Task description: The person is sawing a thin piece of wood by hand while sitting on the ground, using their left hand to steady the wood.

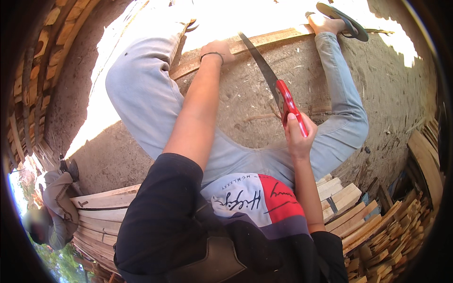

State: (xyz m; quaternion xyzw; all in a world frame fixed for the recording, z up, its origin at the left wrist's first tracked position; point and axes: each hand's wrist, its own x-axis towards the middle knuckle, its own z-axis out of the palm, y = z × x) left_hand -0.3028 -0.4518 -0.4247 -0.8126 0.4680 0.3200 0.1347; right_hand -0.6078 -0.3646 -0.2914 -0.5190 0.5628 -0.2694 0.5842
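My right hand point(300, 135) is wrapped round the red handle of a handsaw point(265, 68). The saw's dark blade slants up and to the left, its tip appearing over the far edge of a long wooden strip point(271, 39). That strip lies across the ground between my feet, running from beside my left knee to my right foot. Just left of the blade, my left hand point(219, 50) is closed over the strip, its fingertips partly hidden. Strong sunlight washes out the area beyond the wood, so I cannot tell whether the blade touches it.
My bent legs in light jeans frame the dirt ground point(245, 104). Stacked planks point(106, 214) lie behind me, with more cut lumber point(396, 236) at the lower right and a timber stack point(28, 89) far left. Another person point(59, 207) sits at the lower left.
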